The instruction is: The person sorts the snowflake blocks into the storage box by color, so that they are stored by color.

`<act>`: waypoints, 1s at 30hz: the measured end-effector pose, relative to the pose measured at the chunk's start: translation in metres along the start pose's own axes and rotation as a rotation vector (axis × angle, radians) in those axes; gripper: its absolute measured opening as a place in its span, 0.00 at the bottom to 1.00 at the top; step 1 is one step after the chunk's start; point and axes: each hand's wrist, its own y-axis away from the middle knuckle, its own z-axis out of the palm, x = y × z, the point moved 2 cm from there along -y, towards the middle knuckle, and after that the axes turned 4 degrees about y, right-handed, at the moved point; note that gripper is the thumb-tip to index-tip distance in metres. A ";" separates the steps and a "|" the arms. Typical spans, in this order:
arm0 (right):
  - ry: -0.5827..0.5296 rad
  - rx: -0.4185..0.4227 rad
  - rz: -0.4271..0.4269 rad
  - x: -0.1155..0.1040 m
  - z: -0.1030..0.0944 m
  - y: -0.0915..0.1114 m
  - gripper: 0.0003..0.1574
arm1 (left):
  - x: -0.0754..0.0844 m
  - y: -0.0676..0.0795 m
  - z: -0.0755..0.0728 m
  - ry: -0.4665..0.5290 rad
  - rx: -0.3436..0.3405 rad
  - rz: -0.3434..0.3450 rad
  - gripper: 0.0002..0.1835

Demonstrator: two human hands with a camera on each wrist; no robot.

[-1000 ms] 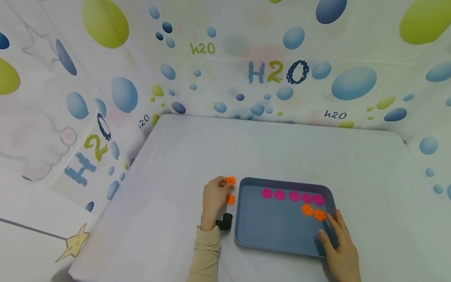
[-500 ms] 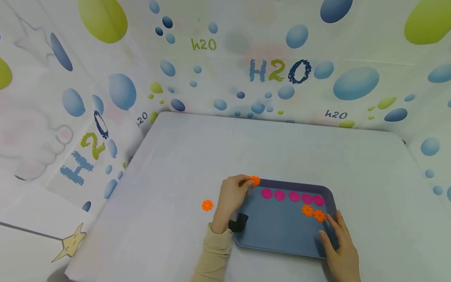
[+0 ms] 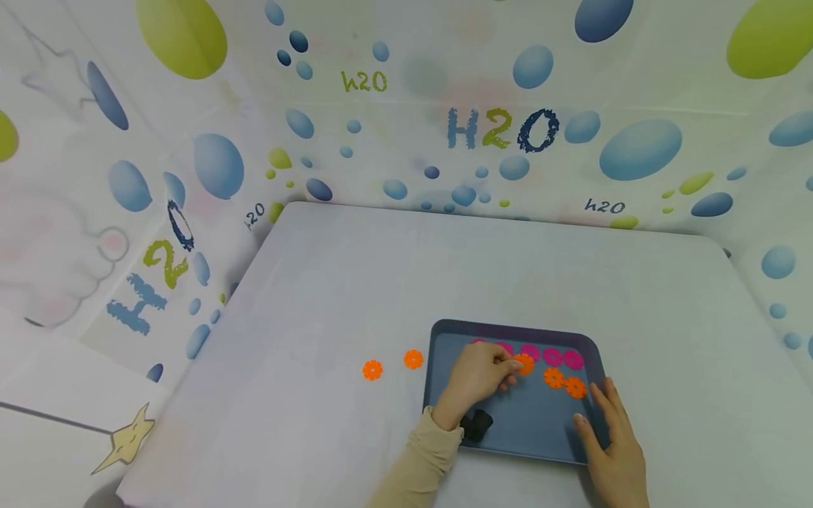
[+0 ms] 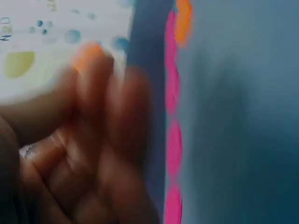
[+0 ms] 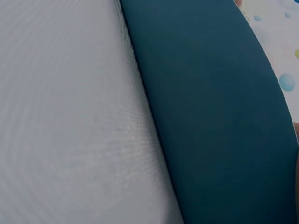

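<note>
Over the tray (image 3: 521, 427), the left hand (image 3: 478, 374), just arrived, pinches an orange flower (image 3: 525, 364), leaving two flowers (image 3: 413, 359) on the left counter (image 3: 317, 289); the right hand (image 3: 615, 444) lies unclenched.

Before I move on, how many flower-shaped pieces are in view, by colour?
Pink flower-shaped pieces: 5, all in the blue-grey rectangular tray
Orange flower-shaped pieces: 5 (2 in the tray, 2 on the white table, 1 in the left hand)
Total: 10

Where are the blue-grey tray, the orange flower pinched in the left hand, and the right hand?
Tray (image 3: 527, 427): head view, on its bare floor.
Pinched orange flower (image 3: 525, 364): head view, on its visible middle.
Right hand (image 3: 616, 450): head view, back of the hand.
</note>
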 end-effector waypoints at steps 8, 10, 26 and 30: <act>0.012 0.018 -0.027 -0.002 -0.003 -0.001 0.35 | 0.002 -0.009 0.013 -0.137 -0.037 -0.058 0.16; 0.015 0.022 -0.032 -0.002 -0.004 -0.002 0.35 | 0.002 -0.014 0.016 -0.176 -0.060 -0.066 0.18; -0.007 0.004 -0.031 -0.003 -0.006 -0.003 0.35 | 0.002 -0.021 0.021 -0.305 -0.059 -0.141 0.20; -0.023 -0.014 -0.025 -0.003 -0.005 -0.003 0.35 | 0.000 -0.019 0.020 -0.232 -0.063 -0.138 0.24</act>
